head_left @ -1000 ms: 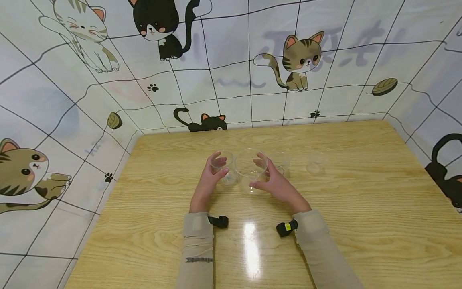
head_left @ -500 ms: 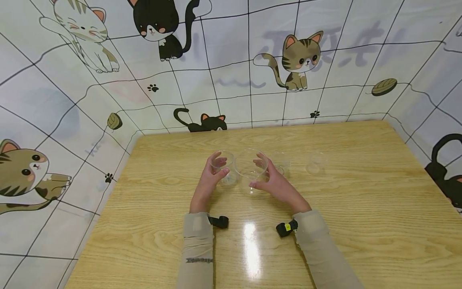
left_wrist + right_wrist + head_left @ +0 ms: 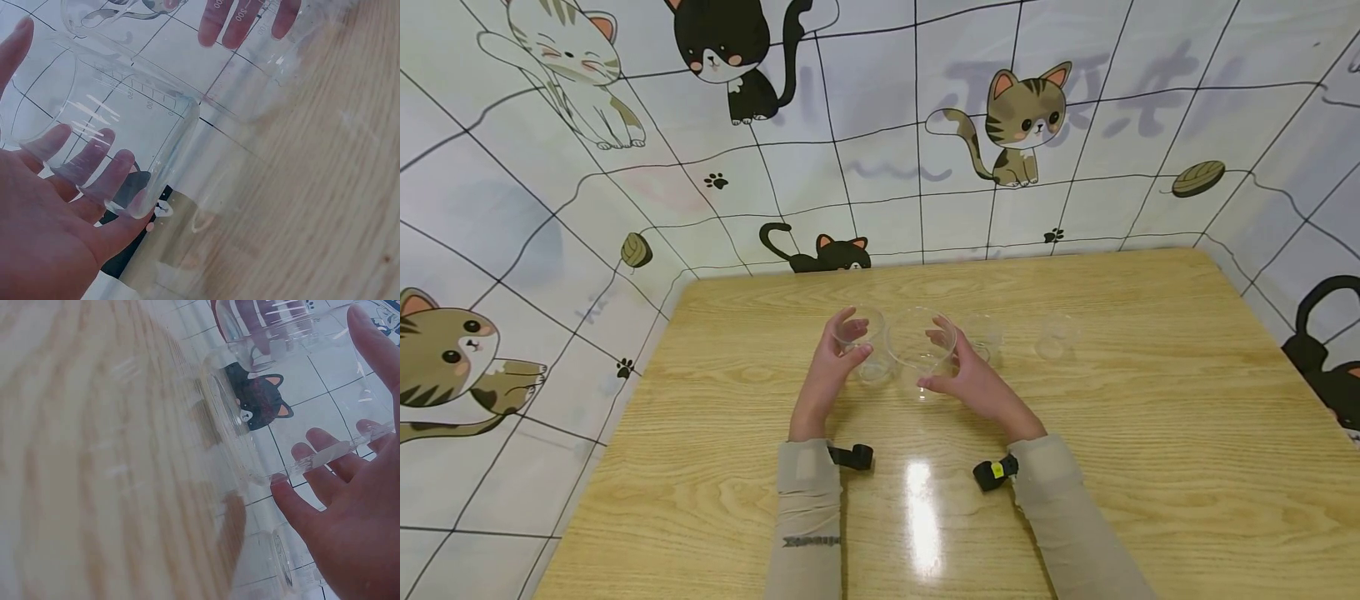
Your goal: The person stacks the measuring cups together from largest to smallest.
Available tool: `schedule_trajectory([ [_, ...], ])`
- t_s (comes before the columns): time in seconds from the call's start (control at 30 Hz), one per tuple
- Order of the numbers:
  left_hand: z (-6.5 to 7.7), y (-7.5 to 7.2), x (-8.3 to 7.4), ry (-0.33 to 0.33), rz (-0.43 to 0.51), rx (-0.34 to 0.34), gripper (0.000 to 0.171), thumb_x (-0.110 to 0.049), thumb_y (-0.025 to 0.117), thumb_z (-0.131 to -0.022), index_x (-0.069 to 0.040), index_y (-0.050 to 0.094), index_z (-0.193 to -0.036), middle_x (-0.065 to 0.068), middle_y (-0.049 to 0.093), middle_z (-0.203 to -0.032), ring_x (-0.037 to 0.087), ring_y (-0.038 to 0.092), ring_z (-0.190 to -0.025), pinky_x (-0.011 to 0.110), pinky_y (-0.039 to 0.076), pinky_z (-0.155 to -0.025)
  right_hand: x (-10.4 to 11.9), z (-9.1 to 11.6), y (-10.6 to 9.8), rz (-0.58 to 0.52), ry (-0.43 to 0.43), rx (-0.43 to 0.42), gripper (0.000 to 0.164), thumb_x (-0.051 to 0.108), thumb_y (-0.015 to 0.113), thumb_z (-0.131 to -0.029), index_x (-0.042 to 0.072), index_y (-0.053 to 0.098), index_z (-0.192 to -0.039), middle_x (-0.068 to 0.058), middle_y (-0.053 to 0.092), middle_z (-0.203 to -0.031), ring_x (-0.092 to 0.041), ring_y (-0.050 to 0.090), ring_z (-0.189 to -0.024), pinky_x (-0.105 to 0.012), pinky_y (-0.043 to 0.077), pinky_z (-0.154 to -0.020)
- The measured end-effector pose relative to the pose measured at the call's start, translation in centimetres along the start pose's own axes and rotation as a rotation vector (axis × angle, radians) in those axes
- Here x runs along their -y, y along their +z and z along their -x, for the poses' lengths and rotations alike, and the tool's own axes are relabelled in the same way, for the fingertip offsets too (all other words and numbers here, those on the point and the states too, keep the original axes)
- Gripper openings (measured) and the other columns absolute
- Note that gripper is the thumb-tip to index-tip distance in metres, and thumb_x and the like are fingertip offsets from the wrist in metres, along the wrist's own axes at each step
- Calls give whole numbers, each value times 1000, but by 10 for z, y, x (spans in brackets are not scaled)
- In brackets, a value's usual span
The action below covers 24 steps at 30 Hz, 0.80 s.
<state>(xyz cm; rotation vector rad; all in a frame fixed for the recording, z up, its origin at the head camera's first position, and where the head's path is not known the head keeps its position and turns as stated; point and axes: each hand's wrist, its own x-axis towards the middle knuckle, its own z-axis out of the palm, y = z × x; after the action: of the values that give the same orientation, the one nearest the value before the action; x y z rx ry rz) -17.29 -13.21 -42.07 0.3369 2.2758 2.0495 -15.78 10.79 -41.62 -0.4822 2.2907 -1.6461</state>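
Left of centre in the head view, my left hand (image 3: pixel 826 371) grips a small clear glass beaker (image 3: pixel 874 368), thumb on the near side and fingers behind. Graduation marks run along this beaker's wall in the left wrist view, where the fingers show through the glass. My right hand (image 3: pixel 973 380) holds a larger clear beaker (image 3: pixel 917 354) from its right side, thumb in front and fingers curled round the back. The two beakers stand side by side, their rims close together. In the right wrist view, fingertips (image 3: pixel 302 450) lie along the large beaker's wall.
Two smaller clear glass vessels stand on the wooden table (image 3: pixel 1150 400) to the right: one glass vessel (image 3: pixel 985 340) just behind my right hand, another glass vessel (image 3: pixel 1057 337) farther right. Cat-patterned cloth walls (image 3: pixel 880 150) enclose the table's back and sides.
My left hand and the small beaker have shifted slightly up and to the left in the head view. My right hand and the large beaker have stayed in place.
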Motion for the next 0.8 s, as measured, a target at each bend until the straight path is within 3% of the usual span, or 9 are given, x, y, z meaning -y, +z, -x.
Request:
schedule_trajectory([
  [0.4, 0, 1, -11, -33, -27, -25, 66, -21, 62, -87, -12, 26, -143, 18, 41, -138, 31, 37, -129, 47, 34, -101, -2, -1, 0, -5, 2, 6, 92, 31, 69, -82, 23, 5, -148, -9, 26, -150, -29, 23, -137, -53, 15, -109],
  [0.53, 1, 1, -14, -27, -24, -25, 65, -23, 64, -87, -17, 29, -141, 16, 41, -138, 29, 37, -129, 49, 31, -103, -2, -1, 0, -3, 7, 10, 92, 32, 68, -82, 25, 5, -148, -8, 25, -150, -28, 22, -138, -52, 15, -110],
  [0.8, 2, 2, -21, -4, -19, -31, 64, -21, 64, -87, -17, 30, -141, 15, 43, -137, 28, 38, -128, 52, 23, -106, -1, 0, 0, -12, 9, 8, 92, 32, 69, -82, 24, 5, -148, -8, 25, -150, -28, 22, -138, -53, 14, -109],
])
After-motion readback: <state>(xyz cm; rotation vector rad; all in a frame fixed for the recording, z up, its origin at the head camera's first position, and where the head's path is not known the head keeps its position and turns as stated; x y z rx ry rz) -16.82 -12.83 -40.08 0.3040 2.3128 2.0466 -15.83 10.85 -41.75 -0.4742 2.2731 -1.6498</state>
